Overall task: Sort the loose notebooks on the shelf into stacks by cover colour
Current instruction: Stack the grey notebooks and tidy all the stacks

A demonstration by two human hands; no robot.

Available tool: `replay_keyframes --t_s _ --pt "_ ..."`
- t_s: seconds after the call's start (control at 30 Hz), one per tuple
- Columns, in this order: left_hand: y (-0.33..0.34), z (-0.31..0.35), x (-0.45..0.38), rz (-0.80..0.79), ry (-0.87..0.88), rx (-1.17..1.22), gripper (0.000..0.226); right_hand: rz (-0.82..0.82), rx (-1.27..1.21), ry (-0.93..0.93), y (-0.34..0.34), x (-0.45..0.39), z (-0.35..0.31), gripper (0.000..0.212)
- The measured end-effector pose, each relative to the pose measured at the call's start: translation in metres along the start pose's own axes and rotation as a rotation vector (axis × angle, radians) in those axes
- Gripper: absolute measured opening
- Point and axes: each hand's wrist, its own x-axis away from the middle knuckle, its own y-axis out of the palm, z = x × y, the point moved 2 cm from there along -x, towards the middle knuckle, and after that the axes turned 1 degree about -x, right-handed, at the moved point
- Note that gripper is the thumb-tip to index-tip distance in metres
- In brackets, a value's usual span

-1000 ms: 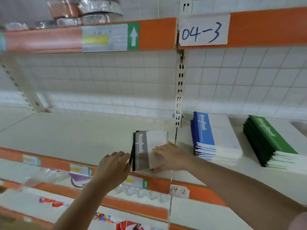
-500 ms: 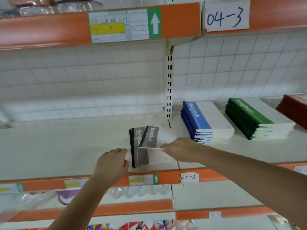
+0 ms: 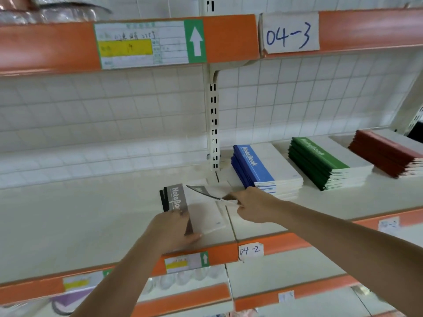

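Note:
A small stack of grey-and-black notebooks [image 3: 177, 199] lies on the white shelf [image 3: 80, 213] near its front edge. My left hand [image 3: 170, 229] rests on the stack's near end, thumb along its front edge. My right hand [image 3: 253, 207] pinches one grey notebook [image 3: 203, 192] by its edge and holds it lifted and tilted above the stack. To the right stand a blue stack [image 3: 263, 170], a green stack [image 3: 325, 163] and a dark red stack [image 3: 389, 152].
An upright slotted post [image 3: 213, 124] divides the shelf behind the grey stack. The orange beam [image 3: 229, 40] of the shelf above hangs overhead with paper labels. Lower shelves with packaged goods [image 3: 183, 277] lie below the orange front rail.
The top grey notebook has risen from lying on the stack to a tilted, lifted position in my right hand. My left hand has moved onto the stack's near end. The camera view shifted left.

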Motion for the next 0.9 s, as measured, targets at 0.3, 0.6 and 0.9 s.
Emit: replay_keyframes --t_s 0.3,0.6,0.9 --pt "0.0 0.012 -0.002 0.072 0.043 -0.101 0.033 0.11 0.137 0.015 -0.004 0.013 -0.001 0.031" --pt "0.011 -0.003 0.017 0.322 -0.125 0.06 0.037 0.22 0.19 -0.037 0.001 0.021 -0.003 0.042" --pt "-0.013 0.004 0.035 0.57 -0.214 0.402 0.012 0.198 0.125 -0.19 0.025 0.011 -0.016 0.045"
